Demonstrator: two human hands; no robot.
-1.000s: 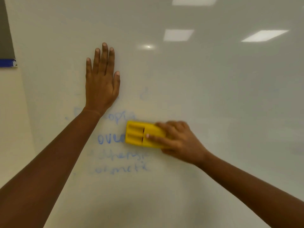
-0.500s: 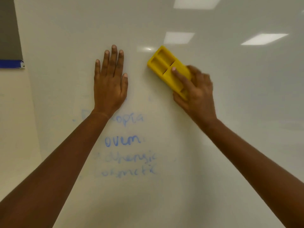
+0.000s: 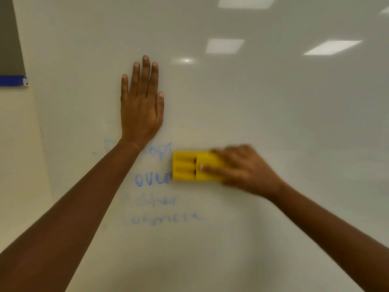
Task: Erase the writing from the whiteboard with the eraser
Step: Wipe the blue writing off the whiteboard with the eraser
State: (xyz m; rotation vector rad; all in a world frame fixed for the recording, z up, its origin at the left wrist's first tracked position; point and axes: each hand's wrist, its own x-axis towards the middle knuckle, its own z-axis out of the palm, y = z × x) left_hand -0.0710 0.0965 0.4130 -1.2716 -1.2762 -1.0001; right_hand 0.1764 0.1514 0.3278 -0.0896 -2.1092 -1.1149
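A glossy whiteboard (image 3: 273,127) fills the view. Faint blue writing (image 3: 155,199) runs in several lines at the lower middle, partly smeared. My right hand (image 3: 246,169) grips a yellow eraser (image 3: 186,166) flat against the board, covering the right ends of the top two lines. The hand and eraser are blurred by motion. My left hand (image 3: 142,104) rests palm-flat on the board above the writing, fingers straight and pointing up, holding nothing. My left forearm hides the start of the top line.
The board's left edge meets a cream wall (image 3: 19,165). A blue strip (image 3: 12,80) and a dark panel (image 3: 8,34) sit at the upper left. Ceiling lights reflect in the board's upper right.
My right hand swept the eraser up to the right of my left hand, then back down onto the writing. The right ends of the lower lines look fainter. My left hand stayed put.
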